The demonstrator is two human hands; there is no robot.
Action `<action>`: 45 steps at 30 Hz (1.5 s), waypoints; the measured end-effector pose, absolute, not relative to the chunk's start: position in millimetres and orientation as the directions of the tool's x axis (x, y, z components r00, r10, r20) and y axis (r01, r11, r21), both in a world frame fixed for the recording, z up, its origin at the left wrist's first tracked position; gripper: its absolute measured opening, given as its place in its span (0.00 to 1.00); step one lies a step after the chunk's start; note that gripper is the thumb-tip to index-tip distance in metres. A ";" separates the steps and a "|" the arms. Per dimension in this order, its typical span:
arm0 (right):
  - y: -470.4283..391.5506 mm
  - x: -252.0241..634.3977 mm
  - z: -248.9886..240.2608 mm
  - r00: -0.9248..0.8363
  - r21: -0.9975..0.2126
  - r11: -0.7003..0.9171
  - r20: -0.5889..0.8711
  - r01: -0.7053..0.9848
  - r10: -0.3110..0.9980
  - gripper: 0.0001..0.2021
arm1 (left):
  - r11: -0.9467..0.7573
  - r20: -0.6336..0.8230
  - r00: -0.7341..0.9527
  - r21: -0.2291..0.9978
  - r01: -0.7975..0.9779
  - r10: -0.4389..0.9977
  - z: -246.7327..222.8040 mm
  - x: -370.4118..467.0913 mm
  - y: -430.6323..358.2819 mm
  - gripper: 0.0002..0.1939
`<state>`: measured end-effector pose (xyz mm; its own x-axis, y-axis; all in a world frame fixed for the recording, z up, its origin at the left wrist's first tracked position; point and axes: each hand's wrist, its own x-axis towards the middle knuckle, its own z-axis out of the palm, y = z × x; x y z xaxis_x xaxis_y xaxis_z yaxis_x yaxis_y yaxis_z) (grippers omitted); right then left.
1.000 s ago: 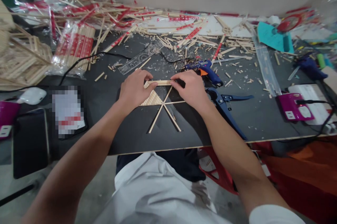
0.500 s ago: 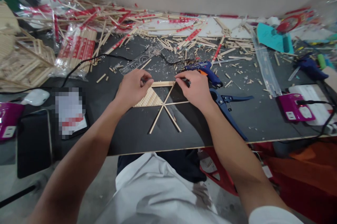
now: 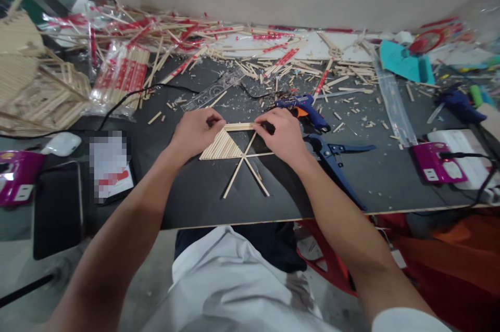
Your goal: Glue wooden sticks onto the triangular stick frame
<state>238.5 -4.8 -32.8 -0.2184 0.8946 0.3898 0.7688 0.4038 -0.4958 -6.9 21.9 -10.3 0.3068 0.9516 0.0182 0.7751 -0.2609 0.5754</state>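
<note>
A star-shaped frame of thin wooden sticks (image 3: pixel 234 177) lies flat on the dark tabletop, its spokes meeting at one centre. Its left wedge (image 3: pixel 221 148) is covered with sticks laid side by side. Across the far wedge runs a short wooden stick (image 3: pixel 239 127), alongside another one or two. At this stick's left end, my left hand (image 3: pixel 195 131) is closed in a pinch. My right hand (image 3: pixel 284 134) pinches the right end and hides the tip of a spoke. Just beyond my right hand rests a blue glue gun (image 3: pixel 308 108); blue cutters (image 3: pixel 332 157) lie to its right.
Loose sticks, offcuts and red wrappers (image 3: pixel 287 59) litter the back. Wrapped chopsticks (image 3: pixel 121 77) and built stick panels (image 3: pixel 23 77) lie left, with two phones (image 3: pixel 58 207) nearer. Purple power sockets (image 3: pixel 439 162) sit at right with a cable. The table's front edge (image 3: pixel 242 225) is close to my body.
My right hand has shifted slightly left along the stick, nearer my left hand. The left hand stays almost in place. The view has moved a little.
</note>
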 end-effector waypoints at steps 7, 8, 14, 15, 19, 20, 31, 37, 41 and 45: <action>-4.3 238.4 -32.8 -0.227 -0.492 0.411 0.390 0.767 0.892 0.03 | -0.226 -0.016 0.293 0.596 0.770 0.956 -14.3 -5.4 23.6 0.16; -4.2 238.5 -32.8 -0.230 -0.492 0.411 0.388 0.767 0.893 0.03 | -0.216 -0.026 0.289 0.601 0.770 0.957 -13.7 -5.3 24.1 0.15; -3.8 238.3 -33.5 -0.226 -0.491 0.411 0.393 0.768 0.891 0.02 | -0.211 -0.012 0.268 0.585 0.783 0.963 -13.6 -5.3 25.6 0.12; -3.8 238.2 -33.6 -0.227 -0.492 0.413 0.395 0.766 0.890 0.03 | -0.220 -0.003 0.270 0.575 0.788 0.963 -14.6 -5.6 25.9 0.12; -4.2 238.3 -33.5 -0.231 -0.492 0.410 0.385 0.768 0.894 0.03 | -0.240 0.041 0.265 0.572 0.784 0.963 -17.4 -7.5 27.1 0.13; -4.4 238.5 -33.1 -0.230 -0.491 0.409 0.384 0.769 0.894 0.04 | -0.244 0.058 0.260 0.579 0.778 0.964 -17.6 -8.2 27.2 0.13; -5.0 253.4 -24.7 -0.170 -0.499 0.403 0.448 0.767 0.878 0.09 | -0.215 0.257 0.066 0.611 0.762 0.964 -9.1 -10.0 25.4 0.16; -5.6 257.6 -24.6 -0.148 -0.566 0.350 0.371 0.746 0.917 0.08 | -0.124 0.290 -0.136 0.724 0.678 0.947 -6.9 -13.4 29.8 0.11; -6.0 258.3 -25.2 -0.165 -0.603 0.322 0.301 0.730 0.939 0.06 | -0.198 0.317 -0.077 0.745 0.637 0.945 -14.4 -12.5 30.8 0.04; -4.6 256.9 -28.9 -0.219 -0.632 0.327 0.245 0.702 0.944 0.06 | -0.395 0.353 0.218 0.577 0.715 0.910 -17.6 -7.8 25.7 0.08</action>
